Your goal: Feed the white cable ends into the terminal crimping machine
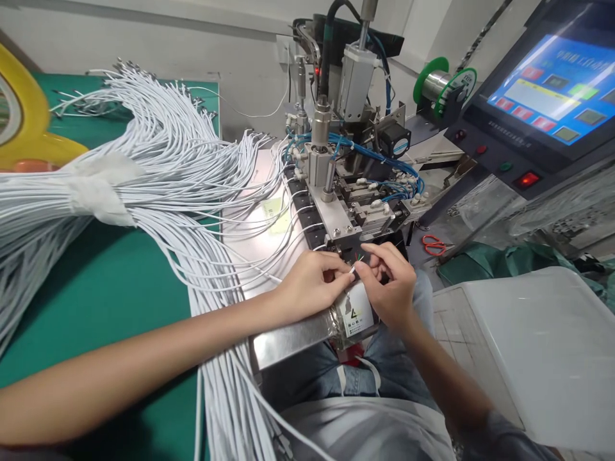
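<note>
White-jacketed cable (353, 269) showed its end between the thumb and fingers of my left hand (312, 285), which pinched it just in front of the pneumatic bench machine (331, 214). Thin coloured wires (358, 257), red and green among them, stuck out from that end. My right hand (391, 282) was curled close beside, thumb near the wires and index finger stretched above; I could not tell whether it had hold of them. Below both hands, a printed white label (356, 312) sat beyond the end of a bare metal plate (288, 339). To my left, a tied bundle of white cables (177, 182) spread across the green mat (110, 288). A lit touchscreen (552, 83) stood on my right.
</note>
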Available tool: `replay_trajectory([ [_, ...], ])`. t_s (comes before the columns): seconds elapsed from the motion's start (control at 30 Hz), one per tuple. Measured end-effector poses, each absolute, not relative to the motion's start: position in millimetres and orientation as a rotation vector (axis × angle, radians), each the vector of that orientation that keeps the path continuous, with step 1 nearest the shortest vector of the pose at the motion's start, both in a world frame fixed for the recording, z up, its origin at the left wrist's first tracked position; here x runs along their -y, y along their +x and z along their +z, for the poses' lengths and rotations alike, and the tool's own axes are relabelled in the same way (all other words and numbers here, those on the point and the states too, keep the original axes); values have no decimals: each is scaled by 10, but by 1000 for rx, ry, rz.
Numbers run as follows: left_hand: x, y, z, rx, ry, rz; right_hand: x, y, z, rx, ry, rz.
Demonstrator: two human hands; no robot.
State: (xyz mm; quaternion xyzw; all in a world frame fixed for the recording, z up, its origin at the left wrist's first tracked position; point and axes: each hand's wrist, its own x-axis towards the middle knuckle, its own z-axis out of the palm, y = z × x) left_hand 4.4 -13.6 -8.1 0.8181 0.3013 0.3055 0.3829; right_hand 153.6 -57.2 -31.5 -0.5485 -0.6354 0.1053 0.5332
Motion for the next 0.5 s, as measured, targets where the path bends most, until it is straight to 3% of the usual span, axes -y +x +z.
replay_trajectory([
  [0.2,128,30,-106,-809,2125,759,553,1630,-294,1777,-1199,-111],
  [0.37,124,20,-102,-836,2128,765,552,1612,-312,1647,-1250,15],
  [0.5,130,17,-101,-811,2176,782,525,1637,-301,1701,-1225,-66],
])
